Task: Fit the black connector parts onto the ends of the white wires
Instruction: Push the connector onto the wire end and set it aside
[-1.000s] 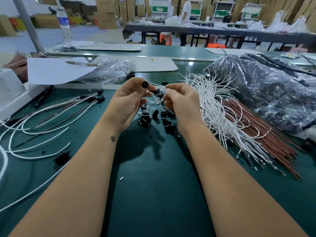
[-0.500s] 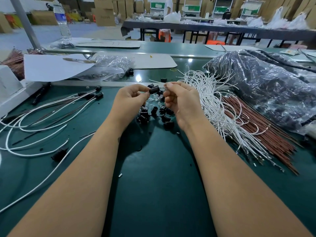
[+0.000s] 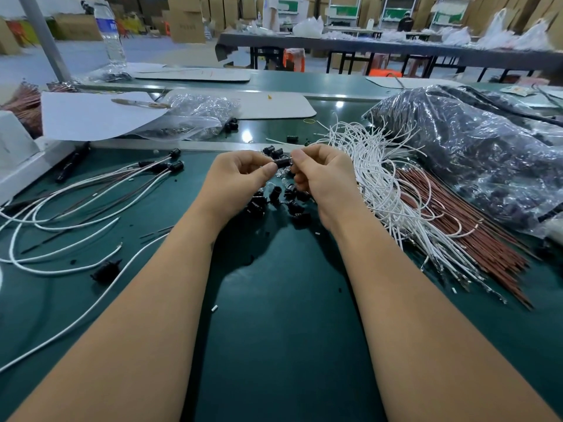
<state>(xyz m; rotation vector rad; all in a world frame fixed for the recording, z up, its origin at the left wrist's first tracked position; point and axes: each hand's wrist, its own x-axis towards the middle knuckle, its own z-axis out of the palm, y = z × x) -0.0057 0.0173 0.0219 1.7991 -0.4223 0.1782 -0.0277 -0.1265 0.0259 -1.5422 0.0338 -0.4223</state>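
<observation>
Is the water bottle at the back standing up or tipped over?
Upright. The bottle stands on the far bench, its label band level.

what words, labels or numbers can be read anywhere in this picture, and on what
None can be read.
Water bottle: blue label, print too blurred to read.
Cardboard boxes: faint dark marks, too small to read.
Green and white signs on the far shelves: too blurred to read.
Black connector pinched between left hand and right hand: no print visible.
</observation>
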